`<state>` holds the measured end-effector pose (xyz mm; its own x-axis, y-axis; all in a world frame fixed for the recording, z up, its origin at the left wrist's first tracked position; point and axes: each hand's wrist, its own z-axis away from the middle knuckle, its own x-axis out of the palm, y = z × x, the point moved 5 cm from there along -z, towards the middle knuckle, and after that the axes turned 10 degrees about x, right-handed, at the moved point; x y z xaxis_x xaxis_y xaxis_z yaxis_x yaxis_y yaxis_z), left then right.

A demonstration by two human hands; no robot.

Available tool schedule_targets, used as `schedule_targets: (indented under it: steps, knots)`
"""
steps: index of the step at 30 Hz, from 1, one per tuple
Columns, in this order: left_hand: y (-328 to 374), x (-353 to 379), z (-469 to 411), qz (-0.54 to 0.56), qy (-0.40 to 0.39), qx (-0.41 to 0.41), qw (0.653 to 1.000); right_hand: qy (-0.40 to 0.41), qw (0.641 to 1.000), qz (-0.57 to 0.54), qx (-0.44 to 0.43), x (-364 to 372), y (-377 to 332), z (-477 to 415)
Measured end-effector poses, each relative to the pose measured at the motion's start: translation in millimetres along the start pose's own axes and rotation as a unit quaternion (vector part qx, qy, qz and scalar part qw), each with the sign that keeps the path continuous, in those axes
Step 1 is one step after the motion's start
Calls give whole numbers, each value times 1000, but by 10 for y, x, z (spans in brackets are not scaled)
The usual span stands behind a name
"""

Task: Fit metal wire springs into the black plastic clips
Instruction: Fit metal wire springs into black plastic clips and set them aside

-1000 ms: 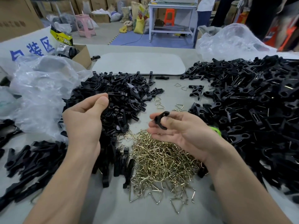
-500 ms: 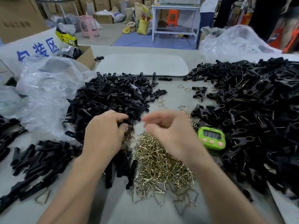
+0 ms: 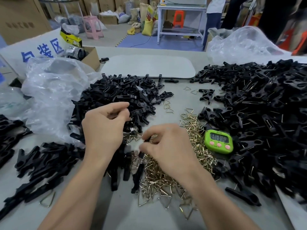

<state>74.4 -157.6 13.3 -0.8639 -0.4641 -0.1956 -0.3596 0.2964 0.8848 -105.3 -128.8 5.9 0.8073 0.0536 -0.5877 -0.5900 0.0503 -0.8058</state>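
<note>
Head view, taken from the left: loose clip halves (image 3: 41, 160) lie flat near the table (image 3: 149, 216) edge. Behind them sits a crumpled clear plastic bag (image 3: 49, 90) whose contents we cannot make out. Further back, an open cardboard box (image 3: 92, 59) holds dark banded bundles.

Next comes the middle heap of clips (image 3: 123, 95). Our left hand (image 3: 104, 130) hovers over its near edge, fingers curled in and thumb against forefinger. Whether they nip anything we cannot tell.

Just to the right, our right hand (image 3: 169, 150) sits low, knuckles up, with its fingertips bent down into the wire springs (image 3: 166, 178). A black clip (image 3: 147, 140) shows pinched at those fingertips. Most of it is hidden, so its long axis is unreadable.

The coming move turns on one relation. The springs lie directly under the right hand's fingertips and spread nearer to us and rightward, so this hand is the closer of the two. The left hand would have to come down and across. The springs are tangled triangles pointing every way, so we judge that one must be teased free.

A green timer (image 3: 218, 141) rests at the heap's right edge. Beyond it lies the large right pile (image 3: 265, 113), where many clips show wire. A second clear bag (image 3: 240, 42) sits behind, contents unclear.
</note>
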Motion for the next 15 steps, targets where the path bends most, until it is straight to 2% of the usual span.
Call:
schedule_targets:
  steps: [3, 6, 8, 11, 15]
  knots:
    - [11, 109, 40, 86, -55, -25, 994, 48, 983, -170, 51, -220, 140, -77]
    - [61, 252, 119, 90, -126, -14, 988, 42, 955, -283, 77, -294, 227, -158]
    - [86, 333, 179, 85, -170, -17, 982, 31, 959, -271, 69, -307, 246, -187]
    - [118, 414, 248, 48, -238, -12, 970, 44, 978, -198, 43, -330, 266, -205]
    - [118, 449, 299, 41, -263, -26, 964, 78, 992, -101, 8, -341, 238, -195]
